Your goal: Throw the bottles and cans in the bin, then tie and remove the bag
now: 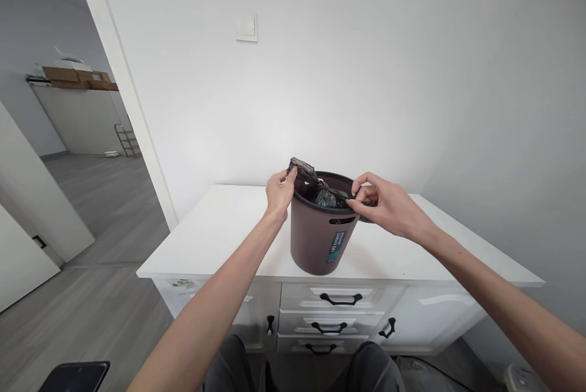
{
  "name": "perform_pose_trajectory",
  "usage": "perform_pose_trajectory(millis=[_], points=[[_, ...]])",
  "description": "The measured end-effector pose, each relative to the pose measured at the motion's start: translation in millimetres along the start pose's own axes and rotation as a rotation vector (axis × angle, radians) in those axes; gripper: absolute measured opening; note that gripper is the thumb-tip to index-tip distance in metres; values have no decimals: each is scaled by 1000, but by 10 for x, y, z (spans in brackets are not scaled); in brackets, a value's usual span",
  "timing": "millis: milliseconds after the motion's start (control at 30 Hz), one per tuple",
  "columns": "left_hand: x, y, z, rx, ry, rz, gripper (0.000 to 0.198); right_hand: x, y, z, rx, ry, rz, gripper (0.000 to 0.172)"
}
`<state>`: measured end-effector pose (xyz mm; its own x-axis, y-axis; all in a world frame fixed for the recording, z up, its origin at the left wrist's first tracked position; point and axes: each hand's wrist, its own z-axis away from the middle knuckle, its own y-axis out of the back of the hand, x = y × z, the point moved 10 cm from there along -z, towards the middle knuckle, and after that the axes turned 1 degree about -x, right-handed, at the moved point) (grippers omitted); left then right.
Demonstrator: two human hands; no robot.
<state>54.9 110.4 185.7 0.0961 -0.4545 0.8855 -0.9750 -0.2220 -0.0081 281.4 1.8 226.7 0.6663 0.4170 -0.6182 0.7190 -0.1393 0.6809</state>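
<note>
A brown trash can (315, 239) with a dark rim and a teal label stands upright on a white cabinet top. Inside its mouth lies a black plastic garbage bag (326, 196), its top gathered into a knot at the middle. My left hand (280, 192) pinches one end of the bag above the can's left rim. At the right rim, my right hand (384, 203) pinches the other end between thumb and fingers. The bag is stretched between both hands across the opening. Its contents are mostly hidden.
The white cabinet (220, 239) has drawers with black handles and stands against the wall. A light switch (247, 29) is above. To the left, a doorway shows cardboard boxes (75, 76) and a small step ladder (127, 140). A phone (75, 377) appears at lower left.
</note>
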Motion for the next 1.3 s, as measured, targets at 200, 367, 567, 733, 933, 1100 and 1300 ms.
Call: perform_pose_trajectory(millis=[200, 367, 567, 733, 933, 1100, 1300], points=[[360, 47, 142, -15, -140, -78, 28, 234, -61, -199, -77, -81, 49, 25], [638, 38, 344, -46, -232, -175, 25, 145, -274, -456, -183, -38, 206, 39], [593, 119, 567, -51, -202, -165, 20, 81, -494, -570, -316, -70, 341, 31], [397, 242, 966, -28, -161, -156, 37, 119, -547, -559, -336, -106, 324, 19], [7, 273, 1466, -28, -72, -162, 36, 104, -516, -512, -282, -112, 323, 20], [-177, 271, 1747, -98, -47, -206, 24, 151, -457, -488, -195, -134, 320, 23], [-224, 326, 1973, -180, 15, -254, 20, 219, -356, -486, -31, -126, 301, 24]])
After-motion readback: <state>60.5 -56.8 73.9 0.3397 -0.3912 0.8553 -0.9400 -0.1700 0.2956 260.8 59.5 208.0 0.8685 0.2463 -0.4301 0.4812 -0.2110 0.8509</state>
